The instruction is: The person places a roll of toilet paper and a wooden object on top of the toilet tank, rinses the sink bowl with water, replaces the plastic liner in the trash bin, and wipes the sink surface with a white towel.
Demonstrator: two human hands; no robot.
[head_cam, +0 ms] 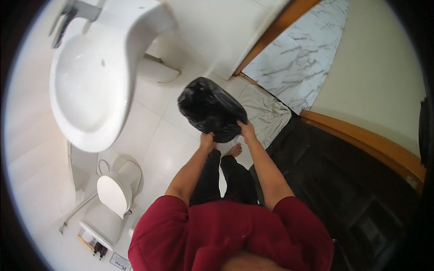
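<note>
A black plastic bag (212, 108), its mouth spread wide into an oval, is held out in front of my legs; whether a bin sits inside it I cannot tell. My left hand (208, 140) grips the rim at the near left, and my right hand (246, 130) grips it at the near right, thumb over the edge. Dark folds show inside the bag, and its underside is hidden. Beyond my right hand, a crumpled white cloth (266, 113) lies on the tiled floor by the doorway.
A white washbasin (91, 84) with a metal faucet (79, 13) stands at the upper left. The toilet (113, 194) is at the lower left, with bottles (100, 249) on its tank. A dark door (325, 176) fills the right side, beside the wooden door frame (366, 135).
</note>
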